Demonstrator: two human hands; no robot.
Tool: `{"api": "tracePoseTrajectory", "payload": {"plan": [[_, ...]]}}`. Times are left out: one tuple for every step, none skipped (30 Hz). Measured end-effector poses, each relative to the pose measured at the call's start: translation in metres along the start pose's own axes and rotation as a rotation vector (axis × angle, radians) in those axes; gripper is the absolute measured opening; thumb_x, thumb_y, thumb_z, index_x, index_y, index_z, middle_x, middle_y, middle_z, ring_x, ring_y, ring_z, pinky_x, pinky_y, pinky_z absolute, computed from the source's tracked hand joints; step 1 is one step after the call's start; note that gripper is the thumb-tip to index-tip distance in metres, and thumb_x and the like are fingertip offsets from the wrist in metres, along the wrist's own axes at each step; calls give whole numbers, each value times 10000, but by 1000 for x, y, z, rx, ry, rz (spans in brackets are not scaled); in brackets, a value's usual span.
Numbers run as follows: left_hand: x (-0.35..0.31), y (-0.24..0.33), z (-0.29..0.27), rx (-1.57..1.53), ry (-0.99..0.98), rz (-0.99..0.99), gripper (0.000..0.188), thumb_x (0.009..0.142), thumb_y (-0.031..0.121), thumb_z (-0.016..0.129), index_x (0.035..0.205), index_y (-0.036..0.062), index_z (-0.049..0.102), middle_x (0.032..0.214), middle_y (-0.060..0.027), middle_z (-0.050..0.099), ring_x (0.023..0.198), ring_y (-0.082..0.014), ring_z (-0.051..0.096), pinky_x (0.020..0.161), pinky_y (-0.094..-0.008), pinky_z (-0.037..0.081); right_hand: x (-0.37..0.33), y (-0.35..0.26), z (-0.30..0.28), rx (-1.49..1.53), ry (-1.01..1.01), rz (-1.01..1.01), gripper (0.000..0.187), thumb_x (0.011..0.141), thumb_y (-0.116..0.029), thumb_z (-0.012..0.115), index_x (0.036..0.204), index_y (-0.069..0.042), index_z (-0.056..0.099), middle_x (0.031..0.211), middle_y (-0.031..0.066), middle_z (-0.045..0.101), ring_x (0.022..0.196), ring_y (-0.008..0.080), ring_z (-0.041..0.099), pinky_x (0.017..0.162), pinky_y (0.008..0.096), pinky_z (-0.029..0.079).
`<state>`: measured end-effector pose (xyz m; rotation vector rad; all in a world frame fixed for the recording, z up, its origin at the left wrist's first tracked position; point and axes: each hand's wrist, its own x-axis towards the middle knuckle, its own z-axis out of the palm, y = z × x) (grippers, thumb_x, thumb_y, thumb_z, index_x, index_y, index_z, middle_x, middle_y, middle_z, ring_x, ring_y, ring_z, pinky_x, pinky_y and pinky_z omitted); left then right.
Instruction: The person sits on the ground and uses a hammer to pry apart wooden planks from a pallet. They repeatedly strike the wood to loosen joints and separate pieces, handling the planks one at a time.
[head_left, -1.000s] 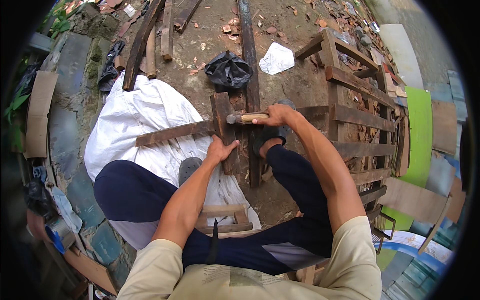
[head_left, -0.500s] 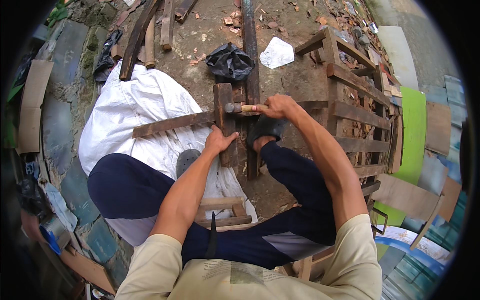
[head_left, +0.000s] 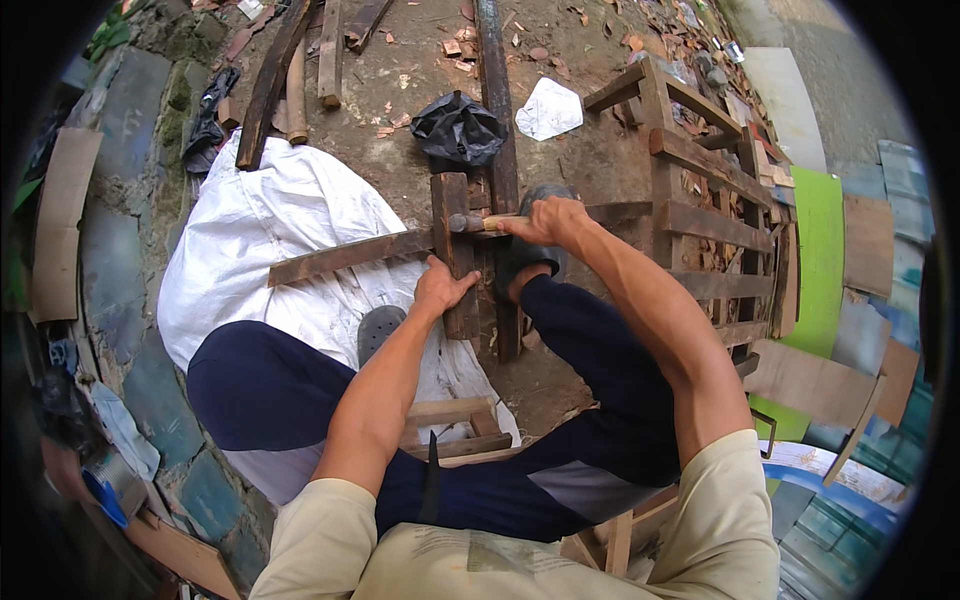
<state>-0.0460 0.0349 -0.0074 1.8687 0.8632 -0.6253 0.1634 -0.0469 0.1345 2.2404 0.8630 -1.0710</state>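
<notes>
My right hand (head_left: 546, 220) grips the light wooden handle of a hammer (head_left: 494, 222), whose metal head lies over a short, dark wooden post (head_left: 450, 195). Around the lower half of that post, my left hand (head_left: 443, 287) is closed, the thumb reaching across to its right edge. A long, thin wooden slat (head_left: 345, 256) runs out leftward from the post over a white sack. To the right of the post, beneath my right hand, my shoe (head_left: 545, 262) presses by a long dark beam (head_left: 499, 110). I cannot tell whether the hammer head touches the wood.
A slatted wooden frame (head_left: 715, 228) stands at the right, close to my right forearm. The white sack (head_left: 250, 230) spreads at the left. Ahead lie a black plastic bag (head_left: 458, 130), a white scrap (head_left: 550, 109) and loose timbers (head_left: 272, 85). A low wooden stool (head_left: 455, 410) sits between my legs.
The view has shifted slightly. Both hands keep their hold on the post and the hammer, and the hammer head stays over the post's upper part.
</notes>
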Motion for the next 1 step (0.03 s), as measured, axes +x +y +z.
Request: {"api": "tracePoseTrajectory", "payload": {"plan": [[6,-5,2,60,-37,-16,1319,760,735,674,1427,-257,116,1258,-384,574,1175,-451,609,982,-429,507,2,-3,1,-10,-5,12,995,834,-877,344,1263,-41,672,1226,201,682,1208,308,633,998,426,498]]}}
